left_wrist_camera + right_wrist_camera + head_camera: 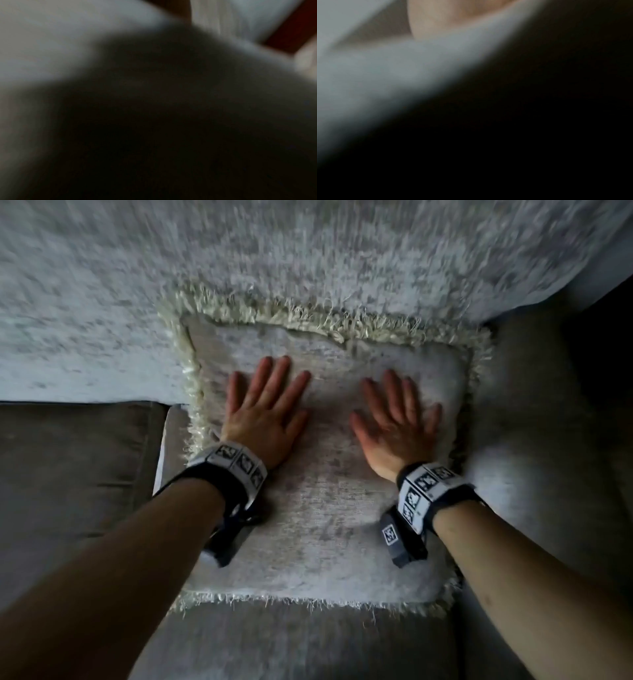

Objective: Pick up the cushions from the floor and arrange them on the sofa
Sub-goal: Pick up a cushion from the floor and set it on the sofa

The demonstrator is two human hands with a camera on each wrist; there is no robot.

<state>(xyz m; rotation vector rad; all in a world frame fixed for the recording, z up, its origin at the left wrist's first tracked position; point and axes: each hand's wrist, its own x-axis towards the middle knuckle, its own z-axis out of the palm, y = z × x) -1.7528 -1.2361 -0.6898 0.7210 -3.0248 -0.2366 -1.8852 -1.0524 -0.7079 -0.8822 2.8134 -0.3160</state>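
Pale grey chenille covers a fringed cushion (318,494) lying on the sofa seat (291,645), filling the middle of the head view. The cushion is roughly square, so no long axis stands out; its face is turned up toward the camera, its top edge toward twelve o'clock against the sofa backrest (308,251), its bottom edge toward six o'clock. A cream fringe runs round its border.

Both hands lie flat on the cushion's upper half. The left hand (265,412) sits at about ten o'clock from the cushion's centre, fingers straight, spread and pointing to twelve. The right hand (397,422) sits at about two o'clock, fingers likewise straight, apart and pressing on the fabric. Neither hand grips anything. Each wrist wears a black band with square printed markers.

A darker seat cushion (75,460) lies at nine o'clock, and the sofa arm (534,440) at three o'clock, its outer side lost in shadow. The backrest is smeared by blur. Both wrist views are almost wholly dark and unfocused, showing only vague pale fabric and a sliver of skin.
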